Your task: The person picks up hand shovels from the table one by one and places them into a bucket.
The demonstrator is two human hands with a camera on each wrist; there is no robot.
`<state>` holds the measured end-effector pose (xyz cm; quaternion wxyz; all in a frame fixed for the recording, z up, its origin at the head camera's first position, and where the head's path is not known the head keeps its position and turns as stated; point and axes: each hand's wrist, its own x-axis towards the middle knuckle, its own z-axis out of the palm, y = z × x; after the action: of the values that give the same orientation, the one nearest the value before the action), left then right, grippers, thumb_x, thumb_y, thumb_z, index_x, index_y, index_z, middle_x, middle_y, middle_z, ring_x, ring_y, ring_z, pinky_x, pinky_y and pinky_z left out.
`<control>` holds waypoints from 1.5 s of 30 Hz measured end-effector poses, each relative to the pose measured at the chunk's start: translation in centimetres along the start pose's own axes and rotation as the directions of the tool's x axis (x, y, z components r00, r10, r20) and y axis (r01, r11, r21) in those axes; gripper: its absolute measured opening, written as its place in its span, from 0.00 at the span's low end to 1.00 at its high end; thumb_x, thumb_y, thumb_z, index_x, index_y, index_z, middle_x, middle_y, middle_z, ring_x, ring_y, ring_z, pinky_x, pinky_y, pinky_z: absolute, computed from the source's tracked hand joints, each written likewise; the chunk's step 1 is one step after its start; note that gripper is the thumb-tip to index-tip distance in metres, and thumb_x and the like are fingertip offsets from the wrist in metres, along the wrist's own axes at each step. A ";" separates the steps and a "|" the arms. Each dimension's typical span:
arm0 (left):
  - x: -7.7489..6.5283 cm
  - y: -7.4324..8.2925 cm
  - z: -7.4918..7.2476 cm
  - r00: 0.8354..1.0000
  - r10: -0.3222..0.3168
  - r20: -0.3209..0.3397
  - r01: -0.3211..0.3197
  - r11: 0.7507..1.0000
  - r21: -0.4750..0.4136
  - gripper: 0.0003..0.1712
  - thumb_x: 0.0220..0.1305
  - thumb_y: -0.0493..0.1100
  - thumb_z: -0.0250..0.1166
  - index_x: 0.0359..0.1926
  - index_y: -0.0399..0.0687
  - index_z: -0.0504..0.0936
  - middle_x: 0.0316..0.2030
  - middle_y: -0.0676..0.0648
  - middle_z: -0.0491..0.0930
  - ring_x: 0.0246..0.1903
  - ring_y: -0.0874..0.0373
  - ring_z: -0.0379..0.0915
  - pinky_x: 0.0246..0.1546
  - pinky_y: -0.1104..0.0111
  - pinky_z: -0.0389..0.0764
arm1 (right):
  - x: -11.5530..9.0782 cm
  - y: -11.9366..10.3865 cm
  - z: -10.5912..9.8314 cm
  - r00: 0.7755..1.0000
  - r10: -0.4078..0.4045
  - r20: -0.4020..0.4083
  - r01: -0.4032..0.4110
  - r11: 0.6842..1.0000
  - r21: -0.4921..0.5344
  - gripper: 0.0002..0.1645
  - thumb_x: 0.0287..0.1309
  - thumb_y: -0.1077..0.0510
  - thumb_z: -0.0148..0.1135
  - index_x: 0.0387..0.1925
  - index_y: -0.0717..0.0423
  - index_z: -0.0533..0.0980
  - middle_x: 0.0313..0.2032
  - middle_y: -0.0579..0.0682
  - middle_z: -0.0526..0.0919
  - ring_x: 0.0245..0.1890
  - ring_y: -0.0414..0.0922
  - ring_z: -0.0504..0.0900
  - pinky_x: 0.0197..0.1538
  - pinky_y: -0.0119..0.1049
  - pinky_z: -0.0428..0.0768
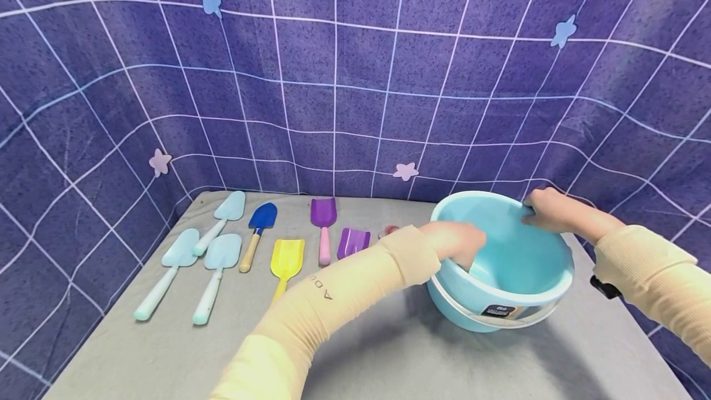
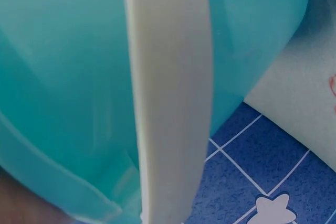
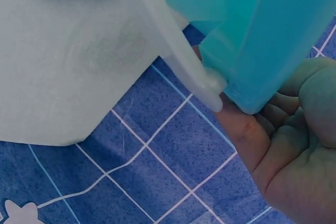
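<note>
A light blue bucket (image 1: 516, 264) with a pale carrying handle (image 1: 494, 321) stands at the right of the table, its mouth tipped a little toward me. My left hand (image 1: 458, 241) grips its left rim, fingers reaching over the edge. On the far right rim, my right hand (image 1: 547, 210) holds on as well. The right wrist view shows curled fingers (image 3: 244, 135) around the rim beside the handle's end. In the left wrist view the handle (image 2: 170, 98) crosses the bucket wall, and only a blurred bit of hand shows. Whether the bucket's base touches the table is hard to tell.
Several mint trowels (image 1: 222, 252) lie at left, near a blue trowel (image 1: 263, 216) with a wooden grip. A yellow scoop (image 1: 287, 258), a purple scoop (image 1: 324, 212) and another purple scoop (image 1: 353, 242) lie mid-table, partly behind my left sleeve. A purple-blue cloth (image 1: 355, 110) hangs behind.
</note>
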<state>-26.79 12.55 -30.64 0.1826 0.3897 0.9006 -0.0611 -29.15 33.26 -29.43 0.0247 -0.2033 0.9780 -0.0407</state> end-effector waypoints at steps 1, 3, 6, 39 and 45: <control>0.0 0.0 0.1 1.000 -0.012 0.007 0.012 1.000 -0.001 0.10 0.58 0.37 0.62 0.39 0.54 0.74 0.31 0.55 0.70 0.33 0.63 0.65 0.30 0.74 0.71 | 0.0 0.0 0.0 1.000 0.001 -0.001 -0.001 1.000 -0.002 0.18 0.52 0.63 0.64 0.17 0.55 0.64 0.17 0.44 0.58 0.19 0.41 0.63 0.23 0.35 0.65; 0.1 0.1 0.2 0.999 -0.030 0.021 0.030 1.000 0.002 0.09 0.59 0.36 0.60 0.39 0.54 0.73 0.31 0.55 0.69 0.32 0.63 0.65 0.28 0.74 0.70 | 0.1 0.0 0.0 1.000 0.003 0.001 -0.003 1.000 -0.005 0.18 0.52 0.63 0.64 0.16 0.55 0.64 0.17 0.44 0.58 0.19 0.41 0.63 0.23 0.35 0.65; 0.1 0.3 0.4 0.998 -0.055 0.029 0.054 0.998 0.040 0.07 0.61 0.37 0.56 0.37 0.55 0.73 0.32 0.55 0.70 0.32 0.62 0.64 0.28 0.74 0.69 | 0.1 0.0 0.0 1.000 0.011 0.006 -0.011 1.000 -0.007 0.18 0.52 0.63 0.64 0.16 0.54 0.64 0.17 0.43 0.57 0.18 0.41 0.62 0.24 0.35 0.65; -0.9 1.3 -0.3 0.988 -0.150 -0.023 0.151 0.987 0.058 0.07 0.67 0.42 0.52 0.31 0.55 0.74 0.27 0.54 0.68 0.27 0.62 0.65 0.25 0.72 0.68 | 0.0 -0.2 -0.1 1.000 -0.005 -0.012 0.005 1.000 -0.003 0.18 0.52 0.63 0.64 0.16 0.54 0.64 0.17 0.43 0.57 0.18 0.41 0.62 0.24 0.35 0.65; -1.8 1.0 -0.7 0.991 -0.098 -0.093 0.107 0.989 0.102 0.05 0.65 0.43 0.53 0.34 0.58 0.74 0.26 0.56 0.69 0.29 0.63 0.66 0.32 0.68 0.70 | -0.1 -0.1 0.0 1.000 -0.008 -0.015 0.007 1.000 -0.007 0.17 0.52 0.63 0.64 0.17 0.55 0.65 0.17 0.43 0.57 0.19 0.41 0.62 0.24 0.35 0.64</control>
<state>-25.15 12.22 -29.30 0.1181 0.3543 0.9221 -0.1015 -29.05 33.19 -29.45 0.0163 -0.2067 0.9775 -0.0389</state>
